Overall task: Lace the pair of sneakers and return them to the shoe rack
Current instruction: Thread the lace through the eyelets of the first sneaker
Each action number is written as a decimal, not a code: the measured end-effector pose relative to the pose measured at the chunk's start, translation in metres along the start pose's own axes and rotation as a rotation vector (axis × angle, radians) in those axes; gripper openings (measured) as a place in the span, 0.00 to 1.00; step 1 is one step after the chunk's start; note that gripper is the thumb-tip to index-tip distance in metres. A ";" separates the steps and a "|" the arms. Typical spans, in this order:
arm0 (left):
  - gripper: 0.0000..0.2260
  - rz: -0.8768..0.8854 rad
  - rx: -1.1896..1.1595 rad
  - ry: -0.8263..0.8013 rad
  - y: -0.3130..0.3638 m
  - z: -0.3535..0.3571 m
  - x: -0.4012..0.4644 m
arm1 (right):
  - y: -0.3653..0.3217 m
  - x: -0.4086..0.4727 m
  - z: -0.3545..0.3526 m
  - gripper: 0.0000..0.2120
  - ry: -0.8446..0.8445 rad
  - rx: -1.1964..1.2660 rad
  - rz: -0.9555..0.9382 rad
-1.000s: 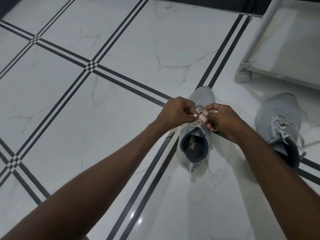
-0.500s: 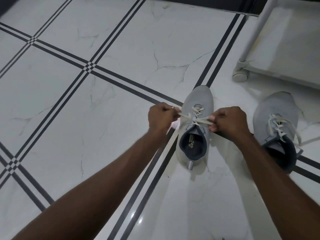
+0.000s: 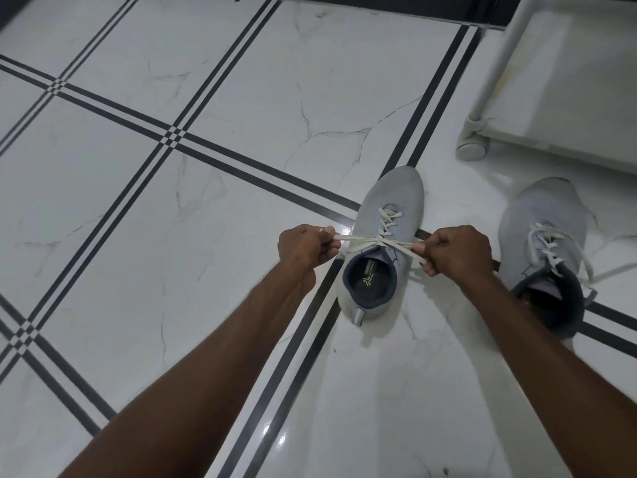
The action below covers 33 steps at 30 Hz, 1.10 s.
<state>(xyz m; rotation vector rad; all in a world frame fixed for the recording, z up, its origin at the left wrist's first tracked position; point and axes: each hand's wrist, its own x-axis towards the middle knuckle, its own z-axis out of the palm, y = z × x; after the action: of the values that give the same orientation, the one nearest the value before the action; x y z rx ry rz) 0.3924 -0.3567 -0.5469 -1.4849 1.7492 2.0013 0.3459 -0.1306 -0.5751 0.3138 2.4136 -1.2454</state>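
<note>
While both hands pull, left hand [image 3: 305,248] pinching lace [image 3: 358,239], right hand [image 3: 458,251] likewise, grey sneaker [image 3: 386,243].

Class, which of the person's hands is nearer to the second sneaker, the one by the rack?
Right. The right hand lies just beside the second sneaker; the left hand is beyond the middle sneaker.

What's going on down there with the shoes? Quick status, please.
Left hand and right hand each grip a lace end, pulled taut sideways. Knot cinched on the near sneaker. Second sneaker laced, ends loose. Rack close by, nothing blocking.
</note>
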 end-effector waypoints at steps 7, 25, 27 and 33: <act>0.03 0.013 -0.024 -0.010 0.003 -0.001 0.009 | 0.001 -0.003 0.009 0.11 0.076 -0.134 0.007; 0.09 0.082 0.059 -0.346 0.009 0.006 0.011 | -0.004 -0.006 -0.001 0.05 0.023 -0.173 -0.234; 0.11 0.325 0.418 -0.268 0.014 0.001 0.015 | -0.009 -0.008 -0.001 0.05 0.093 -0.312 -0.261; 0.17 0.815 1.163 -0.297 0.011 0.016 0.005 | -0.020 -0.003 0.020 0.14 -0.039 -0.363 -0.487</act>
<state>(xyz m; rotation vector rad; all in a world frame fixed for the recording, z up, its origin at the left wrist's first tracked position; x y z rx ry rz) 0.3741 -0.3502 -0.5448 -0.1035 2.7726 0.7867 0.3461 -0.1587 -0.5700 -0.4225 2.7058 -0.9383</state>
